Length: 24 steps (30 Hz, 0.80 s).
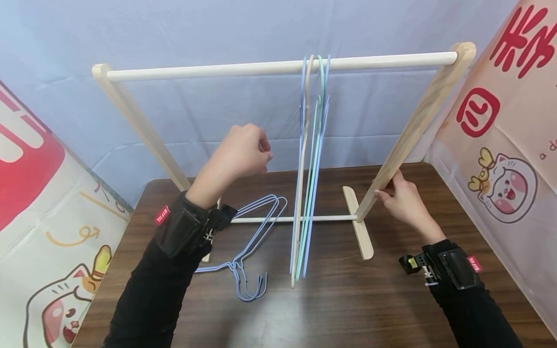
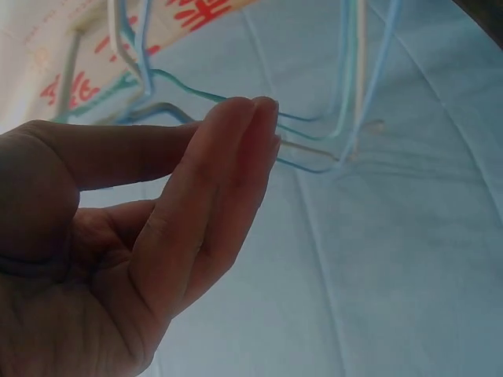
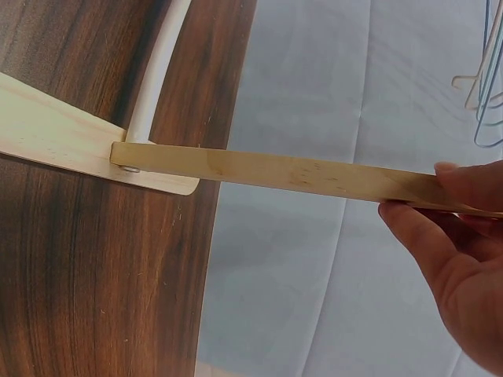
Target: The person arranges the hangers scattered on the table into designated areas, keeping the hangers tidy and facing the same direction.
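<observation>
In the head view: left hand (image 1: 243,150) in the air, left of the hanging hangers (image 1: 309,193) and apart from them, fingers loosely bent, released, with nothing gripped; blue, cream and green among those hangers, bunched side by side on the white rail (image 1: 196,72) of the wooden rack (image 1: 139,126), right of its middle; blue hangers (image 1: 237,262) lying overlapped on the brown table (image 1: 330,309), partly hidden by the left sleeve (image 1: 156,280), hooks toward the near side; right hand (image 1: 404,200) pinching the lower part of the right post (image 1: 413,130), above its foot (image 1: 358,224); pale blue cloth (image 1: 217,111) behind.

In the left wrist view: thumb and fingers drawn close together, grasping nothing; hanging hangers beyond the fingertips, blurred, against the cloth.

In the right wrist view: right post held between thumb and fingers; foot on the table at its lower end, with the white lower bar (image 3: 161,71) meeting it there; hangers at upper right, cut off by the edge.
</observation>
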{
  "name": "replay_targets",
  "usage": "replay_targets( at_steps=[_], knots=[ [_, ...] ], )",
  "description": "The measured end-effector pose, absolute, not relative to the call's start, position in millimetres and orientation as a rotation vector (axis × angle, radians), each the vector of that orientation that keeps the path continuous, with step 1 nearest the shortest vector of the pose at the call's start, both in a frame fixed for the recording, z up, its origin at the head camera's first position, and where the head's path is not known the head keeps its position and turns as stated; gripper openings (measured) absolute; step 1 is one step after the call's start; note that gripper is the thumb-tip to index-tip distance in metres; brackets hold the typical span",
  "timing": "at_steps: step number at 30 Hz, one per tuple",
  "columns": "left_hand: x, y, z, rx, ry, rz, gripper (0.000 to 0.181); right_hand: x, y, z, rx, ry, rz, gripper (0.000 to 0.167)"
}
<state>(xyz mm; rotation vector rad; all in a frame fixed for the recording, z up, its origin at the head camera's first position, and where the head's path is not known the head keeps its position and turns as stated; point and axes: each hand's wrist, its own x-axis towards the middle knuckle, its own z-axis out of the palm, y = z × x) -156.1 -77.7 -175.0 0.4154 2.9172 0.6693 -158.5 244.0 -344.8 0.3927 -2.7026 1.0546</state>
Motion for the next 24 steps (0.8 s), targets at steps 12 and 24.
replay_targets(
  at_steps=[12, 24],
  knots=[
    [-161.4, -108.0, -210.3, 0.363, 2.891, 0.604, 0.018, -157.5, 244.3, -344.8, 0.379, -2.716, 1.06, 0.04],
    [-158.0, -147.3, -266.0, 0.329, 2.825, 0.545, 0.025, -159.5, 245.5, -345.8, 0.389, -2.718, 1.066, 0.041]
  ],
)
